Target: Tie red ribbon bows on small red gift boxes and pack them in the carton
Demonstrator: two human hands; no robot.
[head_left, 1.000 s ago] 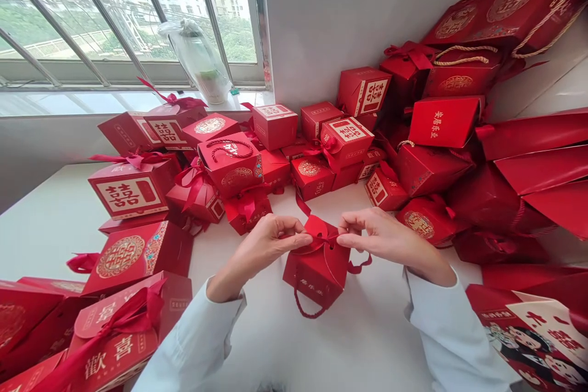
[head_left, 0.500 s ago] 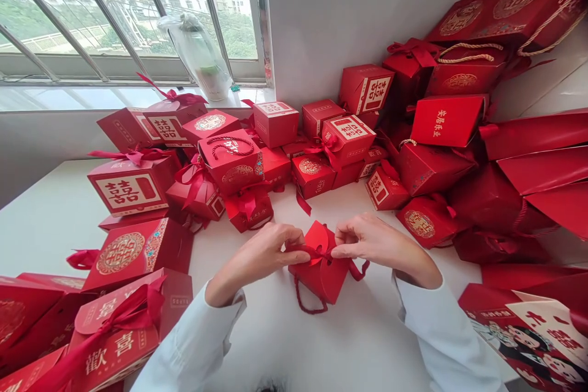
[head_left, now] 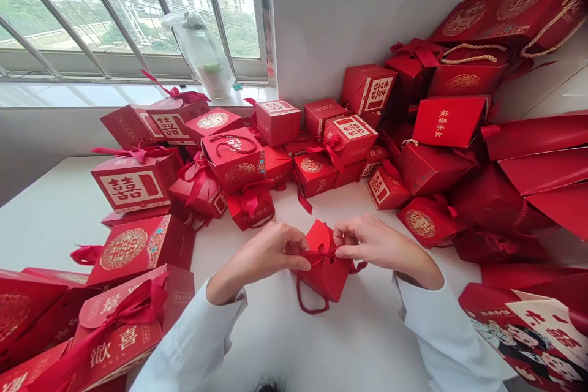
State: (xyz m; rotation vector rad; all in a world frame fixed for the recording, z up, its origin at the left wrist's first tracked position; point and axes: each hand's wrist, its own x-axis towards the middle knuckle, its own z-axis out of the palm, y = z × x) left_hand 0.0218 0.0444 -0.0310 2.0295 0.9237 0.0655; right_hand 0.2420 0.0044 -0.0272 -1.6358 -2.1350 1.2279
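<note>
A small red gift box (head_left: pixel 324 275) is sitting tilted on the white bench (head_left: pixel 367 337), just below the middle of the view, with its rounded flaps rising at the top and a red cord handle (head_left: pixel 309 298) trailing toward 7 o'clock. A red satin ribbon (head_left: pixel 321 253) is crossing the top of the box between the two hands. The left hand (head_left: pixel 264 254) is reaching in from 8 o'clock, its fingers curled and gripping the ribbon, while the right hand (head_left: pixel 381 246) is reaching in from 4 o'clock, its thumb and forefinger pinching the ribbon close by. White sleeves (head_left: pixel 450 337) are covering both forearms. A crowd of red gift boxes (head_left: pixel 234 159) is spreading around the bench from 9 o'clock round to 3 o'clock, many tied with ribbon, and one box printed with the double-happiness character (head_left: pixel 133 187) is sitting at 10 o'clock. Red carrier bags with rope handles (head_left: pixel 500 18) are piling up at 2 o'clock, a bag printed with a cartoon couple (head_left: pixel 533 343) is lying at 4 o'clock, and a clear plastic bag (head_left: pixel 202 52) is standing on the windowsill at 11 o'clock.
</note>
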